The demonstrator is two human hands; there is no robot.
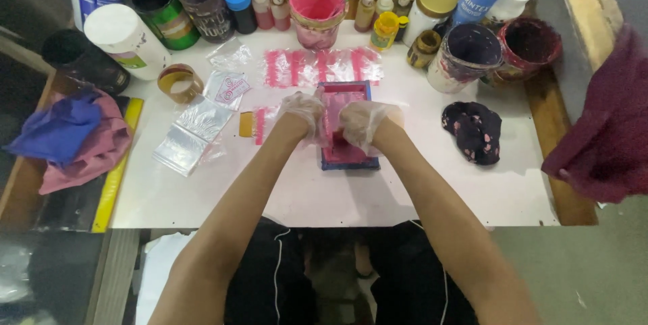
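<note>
Head view looks down on a white tabletop (337, 197) where a small blue-framed rectangular screen smeared with pink ink (345, 153) lies at the centre. Both hands wear clear plastic gloves: the left hand (302, 114) and right hand (363, 122) curl closed on the frame's upper part, side by side.

Along the far edge of my white table (324, 197) stand jars and small bottles, with a pink-stained tub (317, 4) in the middle. A dark stained rag (472, 132) lies right; clear plastic bags (192, 132) and a tape roll (179, 82) lie left.
</note>
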